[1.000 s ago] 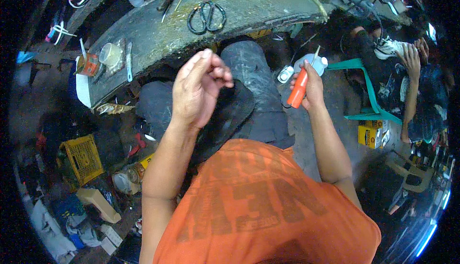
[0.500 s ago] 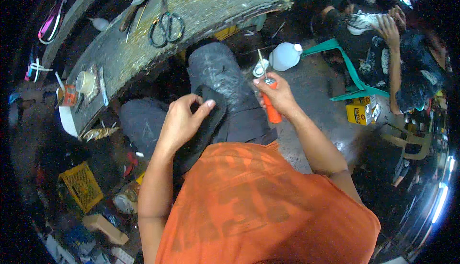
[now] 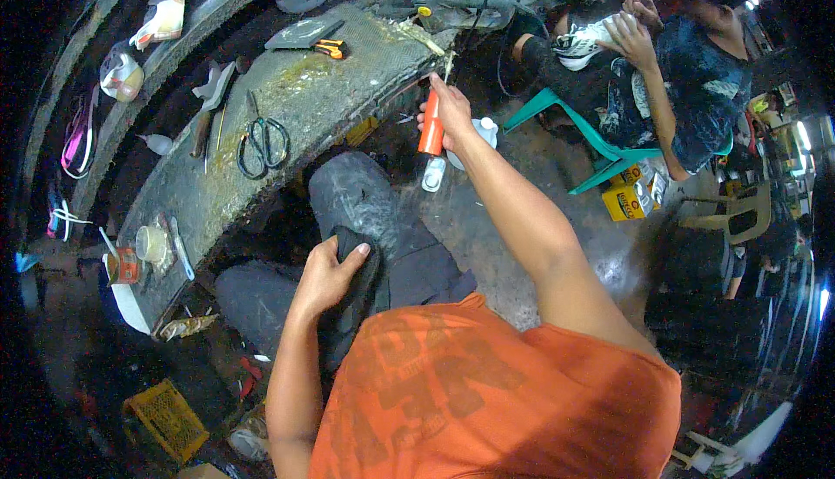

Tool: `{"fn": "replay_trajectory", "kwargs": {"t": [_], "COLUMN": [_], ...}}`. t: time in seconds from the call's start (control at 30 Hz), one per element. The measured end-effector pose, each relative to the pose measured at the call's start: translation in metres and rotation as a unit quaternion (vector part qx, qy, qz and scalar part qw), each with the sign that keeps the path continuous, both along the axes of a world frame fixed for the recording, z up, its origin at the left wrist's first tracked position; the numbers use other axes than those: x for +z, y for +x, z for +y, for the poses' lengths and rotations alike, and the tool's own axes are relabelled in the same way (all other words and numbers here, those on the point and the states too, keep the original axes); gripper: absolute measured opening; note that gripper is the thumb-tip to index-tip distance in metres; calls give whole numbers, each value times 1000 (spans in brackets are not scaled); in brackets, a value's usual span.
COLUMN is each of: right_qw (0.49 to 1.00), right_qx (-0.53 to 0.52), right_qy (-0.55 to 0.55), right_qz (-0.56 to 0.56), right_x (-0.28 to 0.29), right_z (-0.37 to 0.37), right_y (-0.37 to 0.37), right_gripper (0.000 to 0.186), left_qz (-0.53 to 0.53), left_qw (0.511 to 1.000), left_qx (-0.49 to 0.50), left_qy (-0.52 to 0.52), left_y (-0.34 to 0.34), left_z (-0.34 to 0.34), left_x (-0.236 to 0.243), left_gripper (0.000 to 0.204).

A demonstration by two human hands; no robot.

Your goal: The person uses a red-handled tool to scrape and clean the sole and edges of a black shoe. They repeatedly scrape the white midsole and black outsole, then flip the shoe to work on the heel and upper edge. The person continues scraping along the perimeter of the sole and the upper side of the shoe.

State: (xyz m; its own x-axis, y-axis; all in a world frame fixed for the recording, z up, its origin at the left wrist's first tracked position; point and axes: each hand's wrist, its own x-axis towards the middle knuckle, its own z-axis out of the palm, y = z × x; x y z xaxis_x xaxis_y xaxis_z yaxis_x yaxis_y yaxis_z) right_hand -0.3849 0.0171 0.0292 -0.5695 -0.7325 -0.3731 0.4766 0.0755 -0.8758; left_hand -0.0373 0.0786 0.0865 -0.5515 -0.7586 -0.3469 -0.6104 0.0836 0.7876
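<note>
Big, dark block capitals are sprawling in rows across the front of the orange shirt point(image 3: 500, 392), with much finer print showing among them; folds are bending some letters. On the floor, a yellow box point(image 3: 624, 204) is bearing a line of dark lettering along its side, and small dark print is showing on the yellow face just above it. The orange tin point(image 3: 127, 267) on the bench point(image 3: 300, 96) is carrying markings too small for reading.
</note>
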Motion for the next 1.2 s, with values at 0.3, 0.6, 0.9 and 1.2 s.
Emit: {"fn": "replay_trajectory", "kwargs": {"t": [0.3, 0.6, 0.9, 1.2], "right_qw": [997, 999, 999, 999], "right_qx": [-47, -34, -31, -23], "right_qy": [-31, -2, -20, -24], "right_qz": [-43, 4, -12, -21], "right_x": [-16, -13, -17, -21], "right_z": [-39, -38, -30, -27], "right_y": [-12, -8, 5, 8], "right_gripper": [45, 37, 33, 37], "left_qz": [59, 86, 98, 37], "left_qw": [995, 988, 990, 993], "left_qx": [11, 1, -22, -49], "left_qy": [83, 125, 99, 97], "left_y": [-3, -8, -16, -13], "left_z": [-2, -3, 0, -5], "left_x": [8, -21, -12, -18], "left_gripper": [35, 35, 40, 27]}}
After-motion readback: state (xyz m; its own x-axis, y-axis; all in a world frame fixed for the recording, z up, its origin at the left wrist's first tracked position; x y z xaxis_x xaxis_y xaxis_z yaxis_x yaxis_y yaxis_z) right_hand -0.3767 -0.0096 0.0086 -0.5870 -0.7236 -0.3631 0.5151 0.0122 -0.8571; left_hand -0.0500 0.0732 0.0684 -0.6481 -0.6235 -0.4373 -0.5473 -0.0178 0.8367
